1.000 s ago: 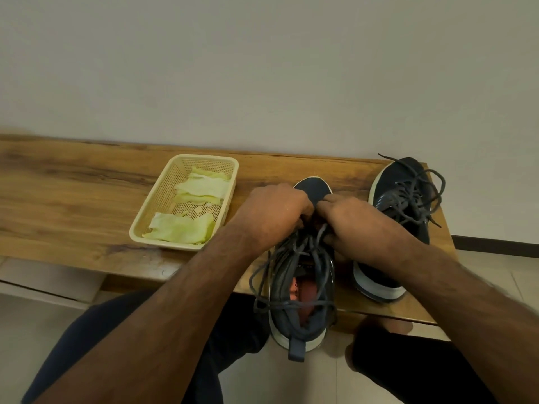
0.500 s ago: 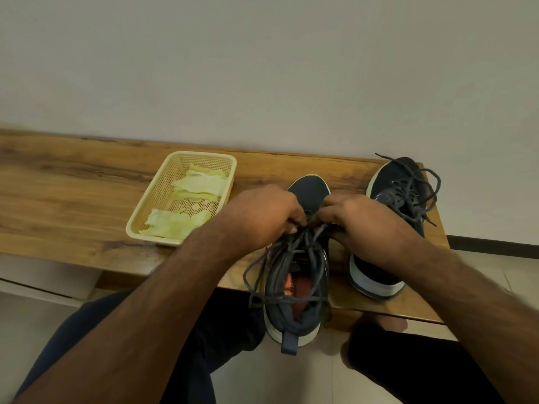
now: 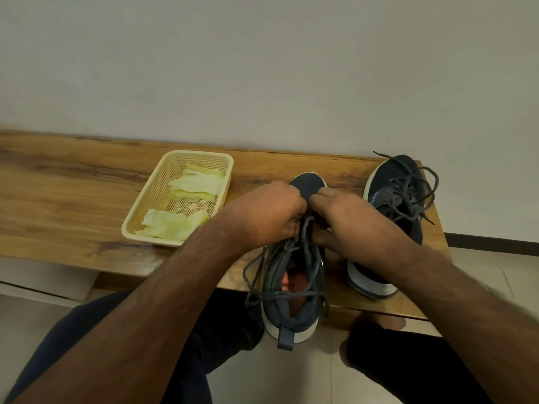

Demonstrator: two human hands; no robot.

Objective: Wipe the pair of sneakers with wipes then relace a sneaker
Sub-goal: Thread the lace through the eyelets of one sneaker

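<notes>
Near sneaker (image 3: 293,290) is lying toe-away on the wooden bench (image 3: 73,193), heel overhanging the front edge; left hand (image 3: 267,212) and right hand (image 3: 347,217) are meeting over its forefoot, fingers of each curling round and pinching the grey lace (image 3: 304,231), with loose loops trailing off the sneaker's left side. Second sneaker (image 3: 393,217) is sitting just to the right, laces untied; basket (image 3: 151,199) is sitting to the left, holding pale green wipes (image 3: 172,224).
</notes>
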